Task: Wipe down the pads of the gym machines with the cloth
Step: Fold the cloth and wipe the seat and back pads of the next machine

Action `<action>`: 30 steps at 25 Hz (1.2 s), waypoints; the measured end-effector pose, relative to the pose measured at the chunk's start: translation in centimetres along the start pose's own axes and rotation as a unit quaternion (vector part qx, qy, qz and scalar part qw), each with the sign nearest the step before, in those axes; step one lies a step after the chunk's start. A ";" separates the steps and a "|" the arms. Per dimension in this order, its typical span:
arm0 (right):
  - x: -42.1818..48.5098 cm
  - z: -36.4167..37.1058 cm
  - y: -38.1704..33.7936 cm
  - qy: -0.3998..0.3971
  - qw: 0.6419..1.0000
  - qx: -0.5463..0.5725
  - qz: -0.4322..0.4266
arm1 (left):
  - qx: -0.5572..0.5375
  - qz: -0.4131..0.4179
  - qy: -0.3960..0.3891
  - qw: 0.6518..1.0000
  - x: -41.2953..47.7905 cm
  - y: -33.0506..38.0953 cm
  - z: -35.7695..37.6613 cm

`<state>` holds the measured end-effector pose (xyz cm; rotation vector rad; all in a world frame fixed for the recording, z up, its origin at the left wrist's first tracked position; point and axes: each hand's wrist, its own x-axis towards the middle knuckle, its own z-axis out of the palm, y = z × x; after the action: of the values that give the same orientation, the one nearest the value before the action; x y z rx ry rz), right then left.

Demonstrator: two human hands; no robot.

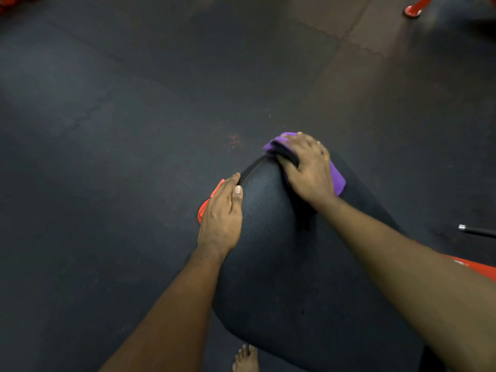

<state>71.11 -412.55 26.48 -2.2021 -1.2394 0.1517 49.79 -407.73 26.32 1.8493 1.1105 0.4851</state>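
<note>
- The black pad (281,251) fills the lower middle of the view, its narrow far end pointing to 12 o'clock and its broad near end running out toward 5 o'clock.
- The purple cloth (338,181) lies on the far end of the pad, at 1 o'clock from the pad's middle. It shows beyond the fingertips and again at the outer edge of the hand.
- The right grip (308,167) lies palm-down on the cloth, fingers spread and draped over the pad's far end, thumb stretched out toward 9 o'clock. It presses the cloth onto the pad.
- The left grip (221,210) rests against the pad's edge at 9 o'clock, fingers straight and close together along the side, thumb laid on the top surface. It holds nothing.
- An orange frame part (216,187) shows just under the left fingers.
- A bare foot (245,358) stands on the dark rubber floor (120,103) at 6 o'clock, beside the pad's near end.
- A dark bar with a metal tip (477,232) lies at 3 o'clock, well apart from the pad.
</note>
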 end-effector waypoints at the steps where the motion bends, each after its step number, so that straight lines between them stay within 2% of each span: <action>1: 0.8 -0.3 0.0 0.023 0.997 0.012 0.072 | 0.002 0.000 0.002 1.000 0.0 0.0 0.0; 2: 1.3 -0.1 -0.6 0.036 0.987 0.012 0.157 | 0.000 -0.001 0.004 1.000 0.0 0.1 -0.1; 3: 1.1 0.5 -1.7 0.044 0.980 -0.002 0.196 | -0.002 0.001 0.005 1.000 -0.1 0.0 0.0; 4: 0.4 1.1 -2.2 0.050 0.988 -0.032 0.144 | 0.000 0.005 0.008 1.000 -0.1 0.0 0.0; 6: -0.5 0.7 -0.9 0.011 0.999 -0.031 0.015 | 0.008 0.004 0.013 1.000 0.0 -0.1 0.0; 7: 0.3 0.0 0.6 0.008 1.000 -0.016 0.019 | 0.008 0.004 0.012 1.000 0.1 -0.1 0.0; 8: 1.5 -0.7 1.4 0.030 0.995 0.006 0.092 | 0.006 0.003 0.012 1.000 0.0 -0.2 -0.1; 10: 2.7 -0.5 0.4 0.075 0.963 0.021 0.257 | 0.001 0.002 0.012 1.000 0.0 -0.2 0.0; 11: 2.4 0.1 -0.9 0.087 0.960 0.006 0.265 | 0.003 0.003 0.014 1.000 0.0 -0.2 0.0; 12: 1.5 0.8 -1.6 0.094 0.975 -0.006 0.200 | 0.006 0.006 0.018 1.000 0.0 -0.3 -0.1; 14: 0.1 0.3 0.3 0.053 0.996 0.007 0.074 | 0.011 0.008 0.019 1.000 0.0 -0.3 -0.1; 15: 1.0 -0.7 2.5 0.046 0.995 0.015 0.085 | 0.011 0.005 0.018 1.000 0.1 -0.3 0.0; 17: 2.8 -1.8 4.2 0.073 0.958 0.036 0.276 | 0.010 -0.001 0.021 1.000 0.0 -0.3 0.0; 18: 2.7 -1.4 3.7 0.077 0.935 0.031 0.345 | 0.008 0.002 0.025 1.000 -0.1 -0.4 0.1; 19: 2.0 -0.7 2.4 0.093 0.943 0.008 0.320 | 0.008 0.008 0.027 1.000 0.0 -0.4 0.0; 20: 0.8 -0.2 1.4 0.112 0.966 0.001 0.233 | 0.007 0.009 0.027 1.000 0.1 -0.4 0.1; 22: -1.0 -0.5 2.3 0.092 0.993 -0.002 0.077 | 0.006 0.002 0.024 1.000 0.1 -0.4 0.2; 23: -0.3 -1.4 3.4 0.085 0.993 -0.010 0.078 | 0.007 0.002 0.022 1.000 0.0 -0.4 0.2; 25: 1.7 -1.6 3.0 0.106 0.971 -0.019 0.215 | 0.005 0.008 0.023 1.000 0.0 -0.4 0.1; 26: 1.8 -1.0 1.3 0.102 0.963 -0.033 0.248 | 0.000 0.010 0.022 1.000 0.1 -0.5 0.1; 28: 0.0 0.5 -2.0 0.092 0.984 -0.052 0.141 | -0.007 0.009 0.015 1.000 0.3 -0.4 0.2; 30: -0.7 0.0 -1.9 0.054 0.997 -0.046 0.044 | -0.016 0.000 -0.005 1.000 0.1 -0.2 0.0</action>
<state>69.32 -412.43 27.41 -2.3134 -1.1116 0.0107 49.78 -407.59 26.17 1.8222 1.0906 0.4893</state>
